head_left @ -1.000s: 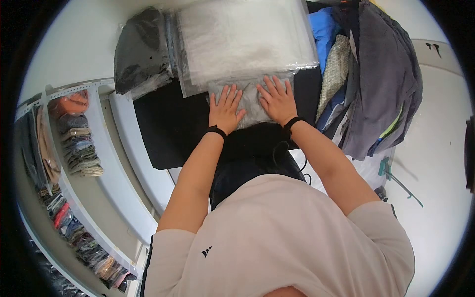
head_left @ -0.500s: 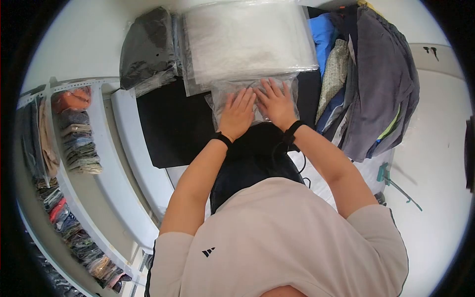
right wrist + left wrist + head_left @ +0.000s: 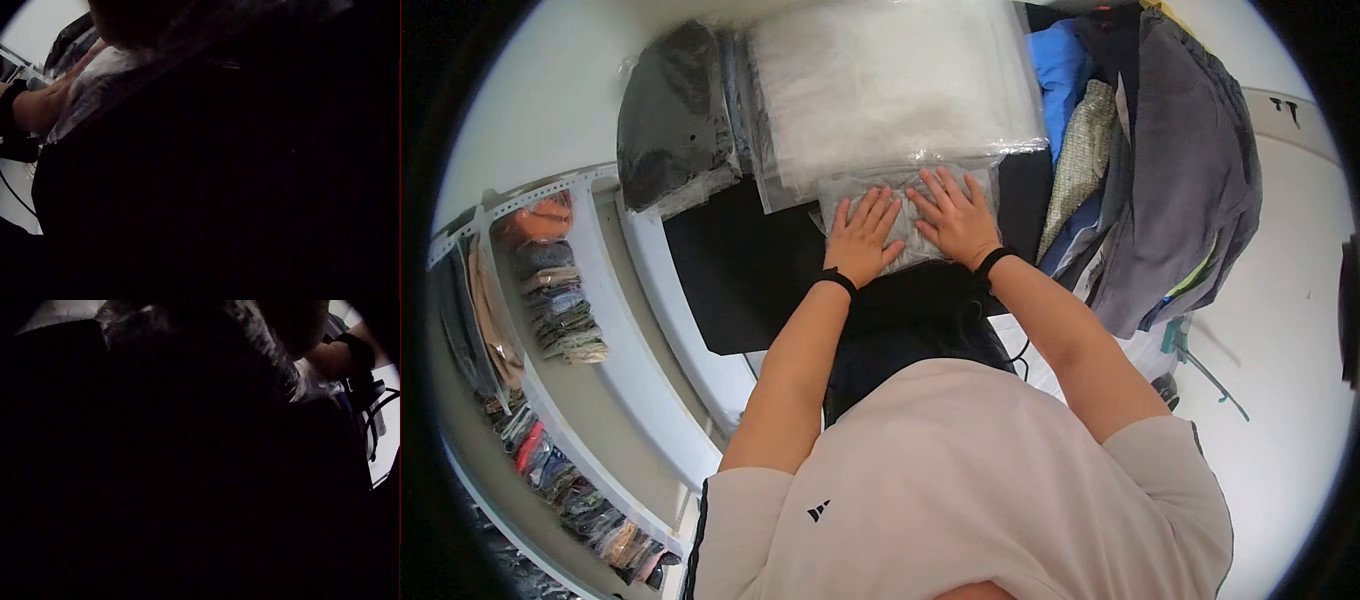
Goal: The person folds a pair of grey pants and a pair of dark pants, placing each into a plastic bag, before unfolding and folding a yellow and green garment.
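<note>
A grey item in a clear plastic bag (image 3: pixel 910 220) lies at the near part of the black table surface (image 3: pixel 740 270). The left hand (image 3: pixel 863 238) rests flat on its left part, fingers spread and pointing away from the body. On its right part the right hand (image 3: pixel 958 218) lies the same way, fingers spread. Bare bag surface shows between the hands. Both wrist views are mostly dark; the left one shows part of the right hand (image 3: pixel 331 359) by shiny plastic, and the right one shows part of the left hand (image 3: pixel 44 106) by plastic.
Beyond the bag lies a stack of clear plastic bags (image 3: pixel 900 80). Dark bagged clothing (image 3: pixel 675 120) is at the back left, and loose grey trousers (image 3: pixel 1190 170) with other garments lie at the right. Shelves (image 3: pixel 635 420) with folded bagged clothes stand on the left.
From half a second ago the hands have moved apart, the left one toward the left edge of the bag. A second ago they were similarly spread on it.
</note>
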The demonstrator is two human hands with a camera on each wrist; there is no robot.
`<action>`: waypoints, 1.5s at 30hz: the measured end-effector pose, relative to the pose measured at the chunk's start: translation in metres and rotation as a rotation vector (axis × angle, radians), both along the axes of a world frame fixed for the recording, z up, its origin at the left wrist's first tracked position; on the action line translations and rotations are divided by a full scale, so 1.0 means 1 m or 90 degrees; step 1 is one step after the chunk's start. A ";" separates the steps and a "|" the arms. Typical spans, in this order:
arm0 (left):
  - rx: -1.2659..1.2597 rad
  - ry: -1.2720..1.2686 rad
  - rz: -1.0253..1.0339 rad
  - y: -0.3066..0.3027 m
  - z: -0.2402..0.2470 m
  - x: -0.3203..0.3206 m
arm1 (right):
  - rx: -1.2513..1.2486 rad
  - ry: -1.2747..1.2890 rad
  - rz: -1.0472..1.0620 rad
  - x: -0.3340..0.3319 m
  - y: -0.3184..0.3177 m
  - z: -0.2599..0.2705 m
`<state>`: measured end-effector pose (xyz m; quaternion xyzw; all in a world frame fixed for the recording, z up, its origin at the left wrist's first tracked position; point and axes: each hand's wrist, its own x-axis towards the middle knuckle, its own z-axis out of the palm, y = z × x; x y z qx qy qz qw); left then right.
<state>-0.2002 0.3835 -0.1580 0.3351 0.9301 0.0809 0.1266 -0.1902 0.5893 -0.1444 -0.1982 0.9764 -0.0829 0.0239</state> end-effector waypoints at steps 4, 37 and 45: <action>0.013 -0.004 0.000 0.000 -0.006 -0.001 | 0.003 -0.014 -0.002 -0.002 0.000 -0.003; 0.024 0.027 0.044 0.000 -0.005 -0.003 | 0.021 0.019 -0.050 0.003 -0.001 -0.002; 0.031 0.022 0.032 0.000 -0.011 -0.005 | -0.020 0.024 -0.055 0.002 0.001 -0.007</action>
